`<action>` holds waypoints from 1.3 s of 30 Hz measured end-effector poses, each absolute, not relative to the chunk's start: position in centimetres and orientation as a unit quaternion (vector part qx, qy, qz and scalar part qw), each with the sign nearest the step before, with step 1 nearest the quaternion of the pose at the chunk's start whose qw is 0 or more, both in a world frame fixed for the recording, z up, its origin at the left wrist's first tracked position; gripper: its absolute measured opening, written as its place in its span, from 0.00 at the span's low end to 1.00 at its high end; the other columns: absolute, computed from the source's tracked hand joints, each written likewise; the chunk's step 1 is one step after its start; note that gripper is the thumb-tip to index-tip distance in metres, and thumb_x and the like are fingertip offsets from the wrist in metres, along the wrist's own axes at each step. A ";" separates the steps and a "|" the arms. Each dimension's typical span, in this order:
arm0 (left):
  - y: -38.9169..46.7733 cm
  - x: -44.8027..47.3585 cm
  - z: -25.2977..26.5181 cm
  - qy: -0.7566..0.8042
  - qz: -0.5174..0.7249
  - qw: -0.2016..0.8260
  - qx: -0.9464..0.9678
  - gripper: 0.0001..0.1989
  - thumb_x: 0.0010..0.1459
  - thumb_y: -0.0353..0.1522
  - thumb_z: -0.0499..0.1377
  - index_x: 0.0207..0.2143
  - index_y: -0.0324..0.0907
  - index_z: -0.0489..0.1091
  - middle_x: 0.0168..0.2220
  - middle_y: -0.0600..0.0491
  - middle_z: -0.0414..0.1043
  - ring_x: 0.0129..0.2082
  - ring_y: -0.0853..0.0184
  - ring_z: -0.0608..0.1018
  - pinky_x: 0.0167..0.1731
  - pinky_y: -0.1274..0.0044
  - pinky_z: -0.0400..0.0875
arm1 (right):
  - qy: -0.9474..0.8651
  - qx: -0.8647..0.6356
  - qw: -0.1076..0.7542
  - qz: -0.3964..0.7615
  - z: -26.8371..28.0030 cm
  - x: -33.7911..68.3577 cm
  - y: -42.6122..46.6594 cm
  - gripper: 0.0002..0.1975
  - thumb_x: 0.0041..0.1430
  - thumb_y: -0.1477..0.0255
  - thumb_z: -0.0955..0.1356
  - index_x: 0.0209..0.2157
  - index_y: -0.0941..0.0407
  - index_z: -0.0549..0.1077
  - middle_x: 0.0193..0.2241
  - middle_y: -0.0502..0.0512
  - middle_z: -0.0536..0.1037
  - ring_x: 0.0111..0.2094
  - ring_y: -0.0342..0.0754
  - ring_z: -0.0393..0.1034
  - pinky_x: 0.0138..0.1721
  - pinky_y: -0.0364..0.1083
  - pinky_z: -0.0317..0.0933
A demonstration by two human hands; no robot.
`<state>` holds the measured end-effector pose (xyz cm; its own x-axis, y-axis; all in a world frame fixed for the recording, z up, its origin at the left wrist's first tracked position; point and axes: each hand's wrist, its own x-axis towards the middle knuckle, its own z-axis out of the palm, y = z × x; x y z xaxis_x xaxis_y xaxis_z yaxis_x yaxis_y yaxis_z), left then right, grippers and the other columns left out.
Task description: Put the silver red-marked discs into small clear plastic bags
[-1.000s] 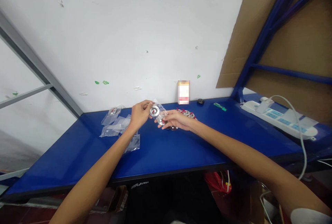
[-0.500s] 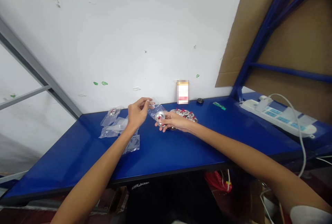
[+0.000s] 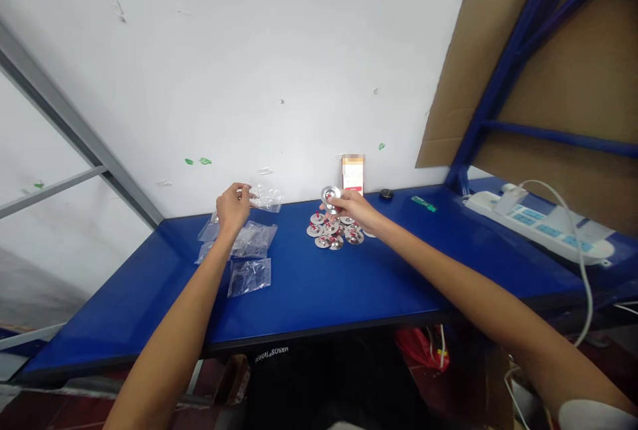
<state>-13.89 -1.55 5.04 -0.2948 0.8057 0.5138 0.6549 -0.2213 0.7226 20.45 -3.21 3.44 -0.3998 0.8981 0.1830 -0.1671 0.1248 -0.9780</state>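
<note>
My left hand (image 3: 234, 207) pinches a clear plastic bag (image 3: 268, 199), which sticks out to the right from its fingertips. My right hand (image 3: 355, 207) grips a round silver finger cymbal (image 3: 329, 196) with a bit of red at its centre. That hand is over a pile of similar finger cymbals (image 3: 326, 227) with red loops, and hides part of the pile. Below and around my left hand lie several clear plastic bags (image 3: 250, 276) on the blue tabletop (image 3: 319, 297). One bag behind the left wrist shows something silver, partly hidden.
A phone (image 3: 353, 174) leans against the white wall behind the pile. To its right are a small round black object (image 3: 385, 195) and a green object (image 3: 423, 203). A white power strip (image 3: 538, 227) with a cable lies at the right, beside a blue metal frame (image 3: 493, 84).
My hands have drawn apart. The left has moved left with the plastic bag, and the right has moved right and up with the finger cymbal, uncovering more of the pile.
</note>
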 end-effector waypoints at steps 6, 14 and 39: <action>-1.1 -15.2 5.2 0.623 0.525 0.192 0.547 0.16 0.59 0.38 0.59 0.45 0.38 0.77 0.39 0.41 0.86 0.22 0.65 0.81 0.20 0.79 0.67 | -0.561 -0.356 0.498 0.558 4.0 22.2 -2.0 0.04 0.68 0.74 0.71 0.42 0.60 0.77 0.41 0.65 0.86 0.32 0.50 0.82 0.32 0.46 0.77; -2.6 -18.5 8.0 0.601 0.213 0.235 0.734 0.10 0.52 0.38 0.61 0.28 0.44 0.82 0.33 0.50 0.85 0.36 0.58 0.83 0.38 0.74 0.76 | -0.567 -0.352 0.495 0.555 3.7 21.7 -2.2 0.03 0.68 0.74 0.71 0.41 0.59 0.77 0.39 0.64 0.87 0.30 0.50 0.82 0.30 0.46 0.77; -6.5 -3.9 3.8 0.368 0.401 0.341 0.767 0.18 0.64 0.43 0.68 0.49 0.41 0.77 0.37 0.49 0.78 0.32 0.66 0.80 0.32 0.75 0.78 | -0.814 -0.352 0.293 0.358 4.6 20.6 -5.0 0.24 0.60 0.49 0.74 0.30 0.58 0.78 0.23 0.48 0.71 0.26 0.43 0.60 0.29 0.44 0.49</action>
